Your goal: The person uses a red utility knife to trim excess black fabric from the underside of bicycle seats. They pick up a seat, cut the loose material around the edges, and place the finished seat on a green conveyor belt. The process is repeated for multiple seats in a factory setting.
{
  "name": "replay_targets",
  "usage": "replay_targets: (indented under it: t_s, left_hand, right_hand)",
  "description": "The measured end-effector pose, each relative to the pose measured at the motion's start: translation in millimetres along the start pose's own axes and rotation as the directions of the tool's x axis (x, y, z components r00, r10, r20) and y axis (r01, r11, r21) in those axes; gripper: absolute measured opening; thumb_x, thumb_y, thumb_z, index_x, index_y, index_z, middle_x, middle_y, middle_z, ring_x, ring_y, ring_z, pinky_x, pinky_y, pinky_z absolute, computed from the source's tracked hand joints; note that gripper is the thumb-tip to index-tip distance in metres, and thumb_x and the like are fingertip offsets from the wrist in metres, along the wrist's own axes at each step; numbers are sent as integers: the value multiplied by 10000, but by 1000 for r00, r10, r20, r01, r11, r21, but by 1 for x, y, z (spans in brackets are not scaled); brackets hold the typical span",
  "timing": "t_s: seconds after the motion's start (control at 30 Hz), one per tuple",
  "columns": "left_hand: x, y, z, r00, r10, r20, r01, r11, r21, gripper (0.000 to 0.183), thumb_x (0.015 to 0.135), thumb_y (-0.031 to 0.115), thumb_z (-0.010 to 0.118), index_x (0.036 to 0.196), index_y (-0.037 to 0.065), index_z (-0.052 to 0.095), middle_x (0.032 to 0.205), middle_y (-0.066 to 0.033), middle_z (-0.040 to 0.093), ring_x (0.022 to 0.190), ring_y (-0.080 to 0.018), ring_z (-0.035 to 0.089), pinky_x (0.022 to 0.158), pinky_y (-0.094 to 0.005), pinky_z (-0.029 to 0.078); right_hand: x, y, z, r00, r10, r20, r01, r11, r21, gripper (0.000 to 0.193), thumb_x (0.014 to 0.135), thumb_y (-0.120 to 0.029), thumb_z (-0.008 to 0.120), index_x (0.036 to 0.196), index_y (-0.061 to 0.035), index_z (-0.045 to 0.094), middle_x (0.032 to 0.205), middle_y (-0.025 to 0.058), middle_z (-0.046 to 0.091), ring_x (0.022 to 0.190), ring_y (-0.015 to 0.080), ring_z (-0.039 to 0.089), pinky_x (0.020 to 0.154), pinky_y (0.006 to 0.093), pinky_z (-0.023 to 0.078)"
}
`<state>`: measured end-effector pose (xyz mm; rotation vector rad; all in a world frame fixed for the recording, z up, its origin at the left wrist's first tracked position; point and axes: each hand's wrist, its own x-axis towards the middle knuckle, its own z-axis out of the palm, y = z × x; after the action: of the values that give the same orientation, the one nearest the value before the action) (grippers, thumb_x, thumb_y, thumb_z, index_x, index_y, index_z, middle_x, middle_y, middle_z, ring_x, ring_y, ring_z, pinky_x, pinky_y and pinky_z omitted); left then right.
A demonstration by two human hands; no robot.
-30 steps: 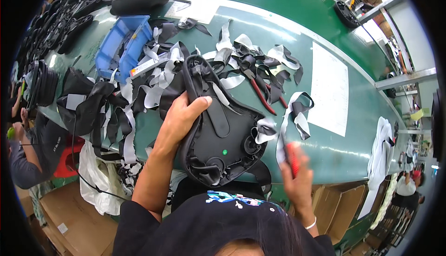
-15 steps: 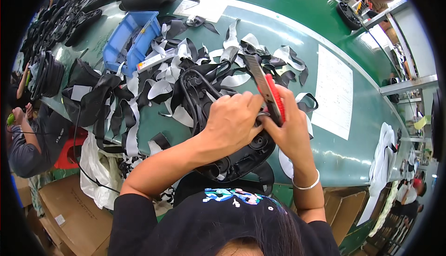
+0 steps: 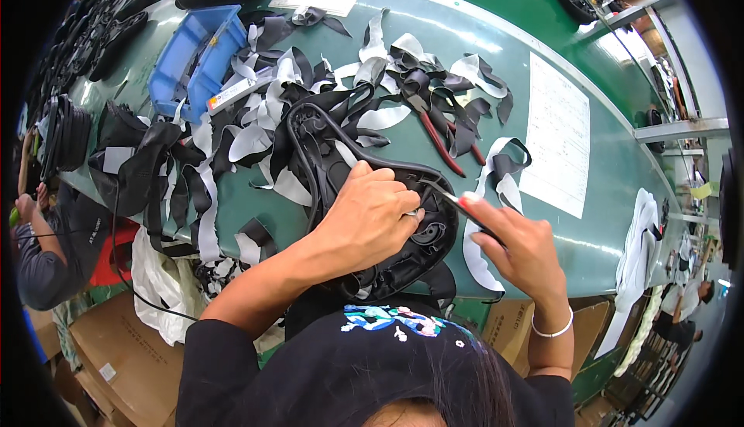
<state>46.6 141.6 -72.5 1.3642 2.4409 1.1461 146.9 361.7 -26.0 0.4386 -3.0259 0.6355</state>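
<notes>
Nearest, at the near edge of the surface (image 3: 597,218), is the black part (image 3: 438,253), a hollow shell with its open side up. It sits around the middle of that edge, and its bottom end pokes out toward the person. The left hand (image 3: 376,210) is over it, fingers curled in tight. They seem to pinch a small pale bit (image 3: 411,212). The right hand (image 3: 515,245) is closed around a knife (image 3: 474,216). The knife's thin blade points at the part's right rim. I cannot tell if it touches.

This part looks partly done. A pale strip (image 3: 346,153) shows inside its top end, and the hands hide much of the rest. So I cannot tell how much is left to trim.

Just right of the part, a long curly strip (image 3: 478,260) lies loose, down to the near edge. Farther in, lots of black and grey strips (image 3: 256,136) lie in a messy heap, so plenty of cutting looks done. Pliers with red handles (image 3: 443,148) lie among the loose pieces, not held.

A blue bin (image 3: 161,90) stands toward the left end. Farthest off, by the far left corner, are many more black shells (image 3: 120,43). I cannot tell if those are finished.
</notes>
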Motion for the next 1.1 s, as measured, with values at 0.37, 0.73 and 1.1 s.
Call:
replay_targets:
  t_s: [0.37, 0.73, 1.1]
  left_hand:
    - [2, -8, -24, 855, -511, 91, 308, 358, -882, 193, 854, 162, 555, 749, 1, 574, 768, -72, 608, 735, -101, 548, 683, -226, 421]
    - [48, -18, -37, 950, -181, -256, -185, 335, -924, 263, 960, 271, 514, 869, 27, 556, 669, -23, 534, 560, -85, 469, 527, -230, 373]
    - [62, -40, -40, 951, 293, -97, -169, 757, 631, 142, 709, 190, 684, 766, 64, 648, 720, -59, 561, 721, -229, 512, 740, -366, 382]
  right_hand:
    - [-67, -61, 43, 941, 333, -58, -335, 942, -32, 593, 812, -164, 680, 1362, -171, 461, 634, 69, 489, 481, 232, 523, 437, 359, 413]
    - [-12, -38, 53, 940, 318, -121, -335, 927, -170, 549, 877, -205, 588, 1389, -138, 402, 638, 118, 530, 485, 328, 539, 434, 429, 393]
    - [34, -35, 28, 911, 398, -111, -413, 868, -276, 435, 888, -179, 550, 1314, -137, 472, 824, 127, 648, 604, 331, 597, 504, 404, 426]
